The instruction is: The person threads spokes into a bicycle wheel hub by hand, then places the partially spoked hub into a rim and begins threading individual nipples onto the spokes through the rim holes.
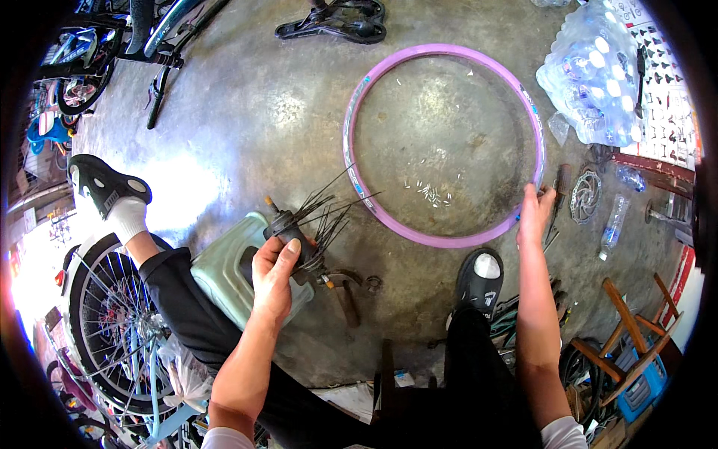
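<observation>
My left hand (275, 273) is closed round a black wheel hub (284, 227), with a bunch of loose black spokes (323, 221) sticking out of it toward the right. Brass-coloured tips show at both axle ends. Below the hub is a pale green plastic stool (224, 258). My right hand (535, 213) grips the right edge of a bare purple wheel rim (441, 241), its fingers partly hidden by the rim. Inside the ring, small silvery spoke nipples (432, 196) lie scattered on the concrete floor.
A brake disc (585, 197) and a plastic bottle (613, 228) lie to the right, below wrapped bottles (594, 82). A bicycle saddle (333, 22) is at the far side. A bicycle wheel (112, 322) stands at left; a wooden stool (624, 329) is at lower right.
</observation>
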### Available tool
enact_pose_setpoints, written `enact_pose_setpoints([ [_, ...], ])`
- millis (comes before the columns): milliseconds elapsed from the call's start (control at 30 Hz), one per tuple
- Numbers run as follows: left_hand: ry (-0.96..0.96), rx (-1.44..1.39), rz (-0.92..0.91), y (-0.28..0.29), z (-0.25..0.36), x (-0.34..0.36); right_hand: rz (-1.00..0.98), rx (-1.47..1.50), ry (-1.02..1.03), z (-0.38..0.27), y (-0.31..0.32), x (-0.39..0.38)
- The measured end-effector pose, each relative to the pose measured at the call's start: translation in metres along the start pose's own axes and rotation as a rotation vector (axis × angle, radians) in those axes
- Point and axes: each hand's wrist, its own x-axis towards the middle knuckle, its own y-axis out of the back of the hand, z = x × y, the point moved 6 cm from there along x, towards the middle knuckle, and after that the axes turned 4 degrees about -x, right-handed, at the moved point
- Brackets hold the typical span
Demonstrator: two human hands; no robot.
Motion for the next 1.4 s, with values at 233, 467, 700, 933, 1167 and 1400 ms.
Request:
enact_pose_setpoints([
  [233,0.007,0.015,-0.017,0.003,-0.003,-0.002,-0.293,0.564,-0.422,-0.021,-0.015,0.025],
  [467,0.015,0.021,-0.014,-0.002,-0.001,-0.002,-0.216,0.679,-0.376,-0.024,-0.038,0.078],
  [700,0.003,-0.001,-0.005,0.0,-0.002,-0.001,-0.193,0.654,-0.351,-0.024,-0.062,0.102],
  [933,-0.007,0.009,-0.024,-0.004,-0.002,0.0,-0.154,0.585,-0.317,-0.027,-0.059,0.1],
  [1167,0.01,-0.004,-0.025,0.001,-0.004,-0.001,-0.302,0.855,-0.422,-0.055,-0.035,0.07],
  [1400,0.022,0.001,-0.042,-0.004,-0.004,-0.002,-0.296,1.176,-0.658,-0.039,-0.071,0.03],
])
